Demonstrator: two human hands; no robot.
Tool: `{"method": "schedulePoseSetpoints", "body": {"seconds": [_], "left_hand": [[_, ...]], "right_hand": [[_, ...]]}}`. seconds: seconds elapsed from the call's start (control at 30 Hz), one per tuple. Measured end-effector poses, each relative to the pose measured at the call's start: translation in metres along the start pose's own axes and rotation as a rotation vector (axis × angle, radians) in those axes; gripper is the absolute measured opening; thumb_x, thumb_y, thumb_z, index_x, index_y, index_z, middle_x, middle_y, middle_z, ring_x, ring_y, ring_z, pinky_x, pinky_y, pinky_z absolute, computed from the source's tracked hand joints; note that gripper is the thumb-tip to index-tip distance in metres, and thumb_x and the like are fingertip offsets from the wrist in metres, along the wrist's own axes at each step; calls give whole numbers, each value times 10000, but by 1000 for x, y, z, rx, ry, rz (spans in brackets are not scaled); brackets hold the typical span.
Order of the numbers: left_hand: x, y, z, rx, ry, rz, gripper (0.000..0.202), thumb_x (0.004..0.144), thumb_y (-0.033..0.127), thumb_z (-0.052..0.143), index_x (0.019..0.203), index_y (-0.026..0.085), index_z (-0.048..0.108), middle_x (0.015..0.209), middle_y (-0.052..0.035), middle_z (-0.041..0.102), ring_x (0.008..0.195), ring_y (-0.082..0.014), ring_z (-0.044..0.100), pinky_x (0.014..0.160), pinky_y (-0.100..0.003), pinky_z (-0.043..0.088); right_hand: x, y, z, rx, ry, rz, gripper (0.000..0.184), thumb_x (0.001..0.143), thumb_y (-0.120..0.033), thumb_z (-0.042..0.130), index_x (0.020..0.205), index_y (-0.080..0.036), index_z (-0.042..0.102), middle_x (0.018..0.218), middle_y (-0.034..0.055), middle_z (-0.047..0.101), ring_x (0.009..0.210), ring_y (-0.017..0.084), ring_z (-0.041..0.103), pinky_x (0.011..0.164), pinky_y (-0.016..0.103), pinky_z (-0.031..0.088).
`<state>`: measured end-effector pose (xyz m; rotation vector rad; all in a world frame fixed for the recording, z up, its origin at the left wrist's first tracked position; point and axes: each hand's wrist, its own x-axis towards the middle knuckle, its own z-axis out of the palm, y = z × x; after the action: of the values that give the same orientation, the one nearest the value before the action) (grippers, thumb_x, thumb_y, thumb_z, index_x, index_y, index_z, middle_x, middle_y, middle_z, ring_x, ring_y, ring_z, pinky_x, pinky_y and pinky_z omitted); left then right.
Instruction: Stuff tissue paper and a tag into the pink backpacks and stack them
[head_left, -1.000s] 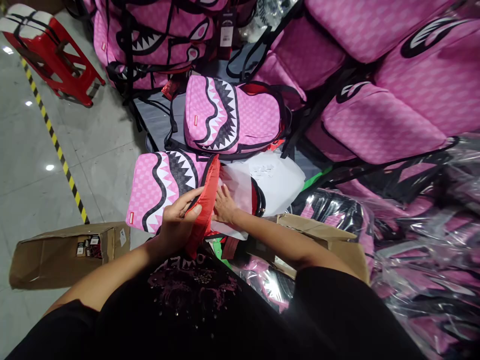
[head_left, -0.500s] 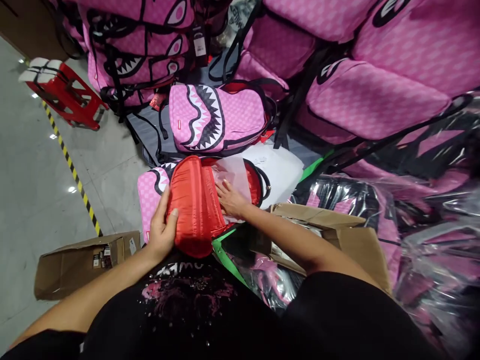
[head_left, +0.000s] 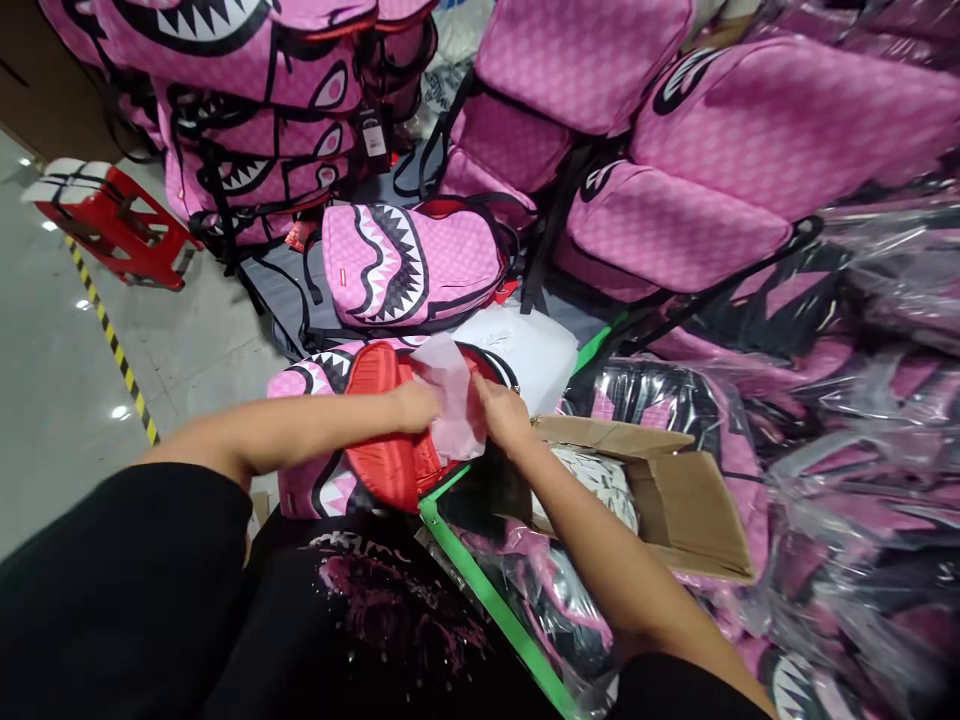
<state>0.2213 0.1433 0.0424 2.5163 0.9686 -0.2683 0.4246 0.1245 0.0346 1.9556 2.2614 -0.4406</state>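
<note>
A pink checkered backpack with shark-mouth print lies before me, its red-lined flap folded back to the left. A thin white translucent sheet hangs over its red opening. My left hand reaches across the flap to the sheet's left side, closed, its fingertips hidden. At the sheet's right edge, by the red lining, my right hand is closed with curled fingers; what they grip cannot be made out. Another pink shark-mouth backpack lies just beyond.
Stacked pink backpacks rise at the back left, with more backpacks at the back right. An open cardboard box stands beside my right forearm. Plastic-wrapped bags fill the right. A red folding stool stands on the floor.
My left hand has left the flap's outer left side and moved right to the sheet. My right hand, previously spread flat on the sheet, has curled at its right edge. The view has shifted.
</note>
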Motion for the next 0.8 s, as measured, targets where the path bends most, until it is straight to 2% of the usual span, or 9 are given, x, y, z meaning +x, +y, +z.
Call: {"method": "schedulePoseSetpoints", "body": {"seconds": [0.07, 0.13, 0.23, 0.33, 0.47, 0.53, 0.63, 0.7, 0.8], "left_hand": [[16, 5, 14, 5, -11, 61, 191, 929, 233, 550, 969, 156, 720, 925, -132, 721, 936, -220, 663, 900, -339, 488], [14, 3, 26, 26, -14, 39, 267, 975, 203, 446, 1071, 140, 687, 1072, -167, 688, 1062, -238, 632, 967, -379, 468], [1, -11, 37, 71, -15, -77, 332, 982, 202, 421, 1226, 74, 605, 1289, -253, 575, 1258, -320, 523, 1008, -479, 446], [3, -22, 42, 75, -87, -103, 587, 871, 283, 667, 1405, 120, 486, 1531, -243, 374, 1446, -375, 305, 1066, -526, 413], [32, -22, 46, 39, -250, -122, 1093, 596, 273, 907, 1536, 202, 354, 1568, -246, 338, 1436, -442, 295, 1050, -619, 409], [45, -21, 49, 22, -296, -133, 1193, 539, 260, 926, 1563, 239, 314, 1554, -243, 368, 1414, -458, 316, 1060, -683, 361], [54, -20, 54, 13, -321, -115, 1203, 526, 251, 913, 1567, 304, 313, 1620, -189, 285, 1467, -459, 213, 1135, -742, 151], [55, -22, 58, 10, -340, -111, 1214, 511, 267, 916, 1567, 309, 319, 1655, -172, 208, 1496, -474, 128, 1144, -749, 71], [58, -25, 63, 6, -377, -129, 1251, 482, 340, 930, 1568, 329, 310, 1666, -170, 181, 1495, -517, 96, 1101, -799, 99]], "right_hand": [[4, -6, 2, 94, 61, 152, 694, 876, -54, 348, 1561, -72, 236, 1319, 225, 621, 994, 277, 681, 829, 354, 521], [10, -10, 5, 214, 108, 242, 721, 872, -64, 373, 1571, -64, 197, 1307, 240, 629, 997, 288, 690, 841, 369, 525], [20, -11, 10, 488, -21, 176, 523, 881, -79, 394, 1393, -95, 500, 1097, 187, 727, 927, 256, 713, 802, 335, 545], [29, -11, 13, 642, -252, 26, 329, 908, -123, 400, 1098, -133, 669, 892, 104, 754, 744, 193, 717, 680, 275, 558], [40, -9, 13, 330, -148, -59, 347, 930, -134, 399, 1126, -123, 685, 1088, 197, 727, 1009, 280, 689, 854, 387, 546], [46, -7, 16, 89, -72, -182, 369, 924, -126, 414, 1168, -103, 689, 1332, 252, 614, 1249, 371, 558, 990, 508, 467], [51, -3, 25, -169, -56, -357, 351, 895, -122, 461, 1114, -124, 735, 1517, 192, 469, 1410, 433, 365, 1111, 628, 303], [52, 2, 29, -205, -47, -384, 339, 874, -107, 477, 1064, -137, 756, 1486, 165, 509, 1422, 418, 339, 1148, 628, 243], [47, 15, 23, -228, 15, -417, 350, 881, -86, 450, 1033, -124, 763, 1243, 181, 660, 1334, 371, 419, 1187, 612, 185]]}}
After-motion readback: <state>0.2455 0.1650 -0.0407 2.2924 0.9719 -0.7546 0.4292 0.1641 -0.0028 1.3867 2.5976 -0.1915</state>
